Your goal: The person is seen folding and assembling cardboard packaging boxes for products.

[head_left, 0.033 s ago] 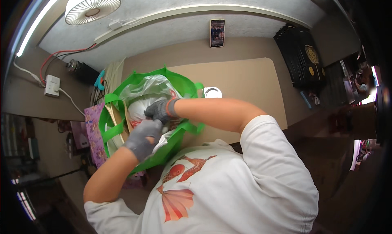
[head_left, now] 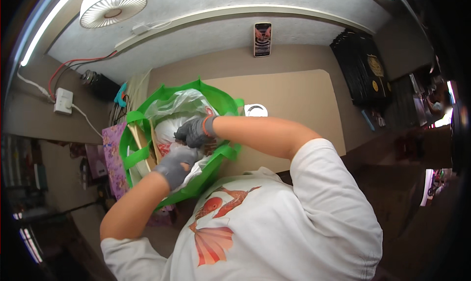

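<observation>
A green tote bag (head_left: 216, 97) gapes open on the left of the table. Inside it, a white plastic bag (head_left: 169, 129) with some red marks bulges up. My right hand (head_left: 196, 132), in a dark grey glove, reaches in from the right, its fingers curled on the plastic. Just below it, my left hand (head_left: 177, 166), in a lighter grey glove, is closed. Its fingertips are tucked out of sight against the right hand, so what they hold is hidden. Light brown cardboard pieces (head_left: 140, 138) stand along the bag's left side.
A brown cardboard sheet (head_left: 289, 97) covers the tabletop, with a white tape roll (head_left: 256, 110) on it. A phone (head_left: 262, 39) leans at the back wall. Black folded bags (head_left: 360, 67) are stacked at right; a white fan (head_left: 114, 11) hangs upper left.
Both hands have shifted slightly to the right within the tote bag, the left one also a little lower. The picture on the phone differs.
</observation>
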`<state>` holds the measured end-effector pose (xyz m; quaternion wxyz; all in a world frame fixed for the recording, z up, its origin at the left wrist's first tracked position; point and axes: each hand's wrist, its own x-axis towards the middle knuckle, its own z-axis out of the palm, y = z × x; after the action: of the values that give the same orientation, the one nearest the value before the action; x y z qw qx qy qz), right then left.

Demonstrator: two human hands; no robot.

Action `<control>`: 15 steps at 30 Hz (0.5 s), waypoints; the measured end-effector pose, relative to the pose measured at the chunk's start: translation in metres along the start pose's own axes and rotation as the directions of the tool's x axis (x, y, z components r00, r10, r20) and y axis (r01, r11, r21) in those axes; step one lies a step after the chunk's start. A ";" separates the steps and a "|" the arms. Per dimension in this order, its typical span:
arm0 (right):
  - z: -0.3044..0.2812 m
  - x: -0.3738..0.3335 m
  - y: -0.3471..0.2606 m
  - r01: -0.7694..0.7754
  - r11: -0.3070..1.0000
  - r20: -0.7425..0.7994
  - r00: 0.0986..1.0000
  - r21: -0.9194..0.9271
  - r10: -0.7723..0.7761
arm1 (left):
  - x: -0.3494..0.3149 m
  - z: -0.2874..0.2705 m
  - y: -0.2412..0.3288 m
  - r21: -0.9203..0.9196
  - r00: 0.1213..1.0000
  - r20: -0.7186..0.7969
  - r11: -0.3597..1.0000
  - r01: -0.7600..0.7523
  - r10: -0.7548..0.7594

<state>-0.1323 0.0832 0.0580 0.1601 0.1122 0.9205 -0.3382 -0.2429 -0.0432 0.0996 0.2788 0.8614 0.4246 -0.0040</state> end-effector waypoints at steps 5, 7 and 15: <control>-0.059 -0.056 -0.020 -0.038 0.999 -0.667 0.745 -0.018 0.017 | -0.011 0.017 -0.033 -0.060 0.973 0.209 0.994 -0.086 0.097; -0.093 -0.078 0.000 -0.075 0.976 -0.745 0.659 -0.206 -0.106 | -0.010 -0.017 -0.012 0.017 0.960 0.259 0.994 0.106 -0.107; -0.090 -0.114 0.102 -0.325 0.448 -0.014 0.797 0.833 0.604 | -0.163 -0.056 0.050 -0.710 0.498 -0.623 0.703 -0.038 -0.602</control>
<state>-0.0146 0.2077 0.1051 0.0339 0.4736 0.6127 -0.6317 -0.3228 -0.1594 0.2105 0.3165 0.5161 0.6225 0.4959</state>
